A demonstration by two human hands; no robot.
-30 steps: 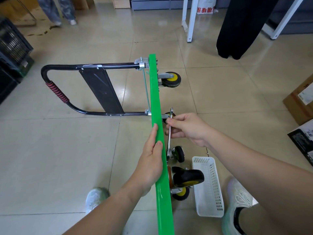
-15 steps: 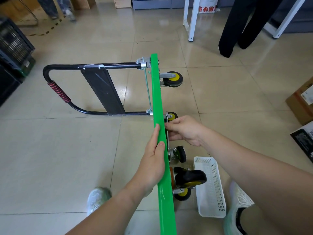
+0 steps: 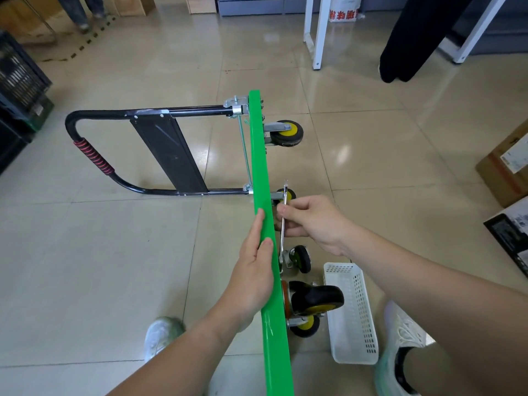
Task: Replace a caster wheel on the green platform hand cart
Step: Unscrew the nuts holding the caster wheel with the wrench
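Not much has moved in the last second. The green platform cart (image 3: 264, 212) still stands on its long edge on the tiled floor, its black folding handle (image 3: 94, 157) lying flat off to the left and its underside facing right. The left hand (image 3: 253, 272) is where it was, fingers (image 3: 260, 221) straight and close together along the top edge, pressing to steady the deck. The right hand (image 3: 313, 221) still pinches the shank of a slim wrench (image 3: 283, 232) between thumb and curled fingers. The wrench tipped in against the deck half a second ago and now stands out from it again. Its forked top end is free in front of the rear caster (image 3: 288, 195), and its lower end runs down to the bracket of a small caster wheel (image 3: 301, 258). I can't see whether it sits on a nut. To me that looks like short strokes on one fastener, so the swap is still at the bolt stage.

A large black caster (image 3: 317, 298) and a yellow-hubbed one (image 3: 307, 325) sit nearer the person, touching a white plastic basket (image 3: 353, 312). A fourth caster (image 3: 285, 134) is at the far corner.

As for writing, there are red characters on a white bag (image 3: 343, 14) by the white frame, too blurred to read. The cardboard box (image 3: 505, 164) has a label, also illegible.
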